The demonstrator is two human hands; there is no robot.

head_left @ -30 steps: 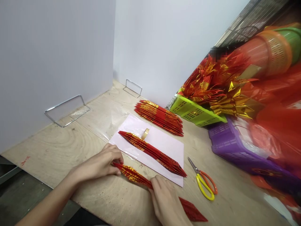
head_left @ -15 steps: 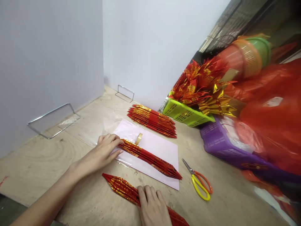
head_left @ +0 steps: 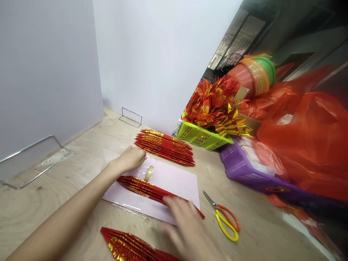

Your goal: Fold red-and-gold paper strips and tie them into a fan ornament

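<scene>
My left hand (head_left: 133, 158) has its fingers curled closed at the left end of a stack of pleated red and gold paper pieces (head_left: 164, 146); what is in the fingers is hidden. My right hand (head_left: 187, 226), smeared by motion, has thumb and fingers apart over the right part of a pleated red and gold bundle (head_left: 141, 187). That bundle lies on a white sheet (head_left: 179, 174) with a clear plastic cover. A roll of tape (head_left: 148, 174) stands on the sheet behind it. Another pleated bundle (head_left: 125, 244) lies nearest me, cut off by the lower frame edge.
Scissors (head_left: 223, 219) with yellow and orange handles lie right of the sheet. A green basket (head_left: 202, 135) of red and gold folded paper and a purple basket (head_left: 244, 170) stand farther right, by red plastic bags (head_left: 310, 137). Wire stands (head_left: 130, 117) sit along the wall.
My left hand has left the middle bundle and moved to the back stack, its fingers closing. My right hand has lifted off the near bundle towards the middle one. The view has shifted.
</scene>
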